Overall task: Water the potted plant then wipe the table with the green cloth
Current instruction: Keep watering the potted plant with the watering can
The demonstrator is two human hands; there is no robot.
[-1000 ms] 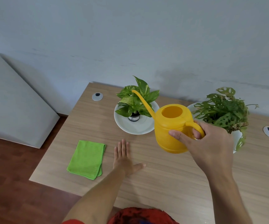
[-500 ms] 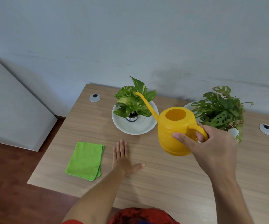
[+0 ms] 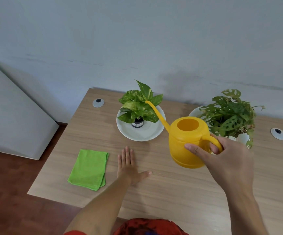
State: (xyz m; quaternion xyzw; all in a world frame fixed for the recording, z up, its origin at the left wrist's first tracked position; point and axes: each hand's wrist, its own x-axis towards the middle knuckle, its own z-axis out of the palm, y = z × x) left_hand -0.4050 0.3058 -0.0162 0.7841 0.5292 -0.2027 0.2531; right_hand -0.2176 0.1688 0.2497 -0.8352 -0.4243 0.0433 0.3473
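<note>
Right fingers: the right hand has its fingers curled through the handle of the yellow can, thumb laid against the can's side. The can hangs above the desk, tipped toward its spout.
Left fingers: the left hand lies flat on the desk, its fingers straight and close together, thumb out to the side, holding nothing.
Plant: the plant in its small dark pot stands on a white saucer, beyond the left fingers and ahead-left of the right ones. The spout tip sits among its leaves.
Cloth: the cloth lies folded just left of the left hand, apart from it and not yet touched.
Other: a second plant stands just behind the right hand.
Risk: the spout tip looks to be over the leaves, not the soil; I think water could run off them into the saucer or onto the desk. A sharper tilt might also slop water out of the can's open top.
Stage: watering in hand, as I judge it; wiping not begun.
</note>
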